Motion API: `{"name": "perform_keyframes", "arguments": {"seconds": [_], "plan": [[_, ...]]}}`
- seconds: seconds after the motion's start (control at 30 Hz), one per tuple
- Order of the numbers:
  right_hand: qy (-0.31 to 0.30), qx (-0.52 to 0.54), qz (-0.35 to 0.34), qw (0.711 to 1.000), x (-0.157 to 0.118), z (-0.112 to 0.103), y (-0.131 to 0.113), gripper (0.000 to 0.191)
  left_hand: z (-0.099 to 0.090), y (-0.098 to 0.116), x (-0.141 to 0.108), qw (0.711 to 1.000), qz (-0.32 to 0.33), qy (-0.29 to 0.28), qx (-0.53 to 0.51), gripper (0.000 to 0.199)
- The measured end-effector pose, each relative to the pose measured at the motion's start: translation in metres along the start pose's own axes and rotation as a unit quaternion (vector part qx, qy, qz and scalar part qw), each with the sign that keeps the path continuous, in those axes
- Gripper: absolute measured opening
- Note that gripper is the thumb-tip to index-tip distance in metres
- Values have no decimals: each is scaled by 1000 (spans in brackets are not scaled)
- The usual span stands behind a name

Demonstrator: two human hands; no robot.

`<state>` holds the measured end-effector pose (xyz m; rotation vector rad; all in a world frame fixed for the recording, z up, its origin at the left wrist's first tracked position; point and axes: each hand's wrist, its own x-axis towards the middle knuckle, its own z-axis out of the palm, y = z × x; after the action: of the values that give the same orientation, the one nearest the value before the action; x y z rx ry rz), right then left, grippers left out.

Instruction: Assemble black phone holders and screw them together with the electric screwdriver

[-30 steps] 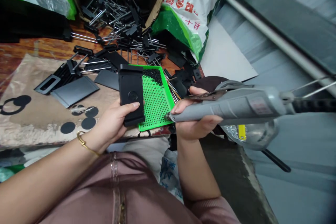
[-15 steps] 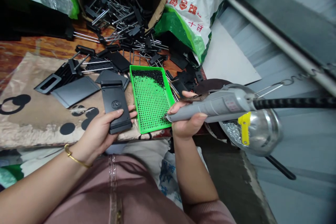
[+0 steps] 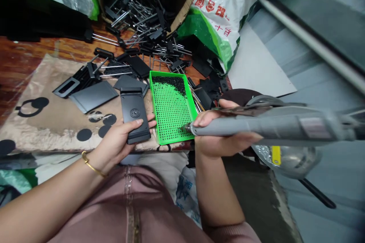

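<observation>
As the left hand (image 3: pixel 119 140) cradles a black phone holder (image 3: pixel 134 115), the right hand (image 3: pixel 219 136) grips a gray rotary tool (image 3: pixel 270 127) penlike, steadying its tip over a green tray (image 3: pixel 189 98).

You've got a cardboard box (image 3: pixel 185 7) of black wire-legged parts (image 3: pixel 139 41) on the wooden tabletop (image 3: pixel 19 68), a printed plastic sack (image 3: pixel 225 7) beside it, a steel bowl (image 3: pixel 292 163) far right.
</observation>
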<state>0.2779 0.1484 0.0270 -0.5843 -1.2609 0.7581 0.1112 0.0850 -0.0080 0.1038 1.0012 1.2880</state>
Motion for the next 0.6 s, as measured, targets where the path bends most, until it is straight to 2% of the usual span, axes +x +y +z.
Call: {"name": "perform_keyframes", "arguments": {"seconds": [0.13, 0.23, 0.4, 0.6], "plan": [[-74, 55, 7, 996, -2, 21, -13, 53, 0, -2, 0, 1000, 1, -7, -7, 21], [-104, 69, 13, 992, -6, 36, -14, 54, -1, -2, -1, 1000, 3, -13, -13, 20], [-119, 83, 27, 989, -12, 53, -6, 56, -4, -6, 0, 999, 14, -31, -33, 18], [-96, 113, 42, 988, -16, 63, -3, 54, -5, -8, 5, 998, 20, -36, -41, 22]]}}
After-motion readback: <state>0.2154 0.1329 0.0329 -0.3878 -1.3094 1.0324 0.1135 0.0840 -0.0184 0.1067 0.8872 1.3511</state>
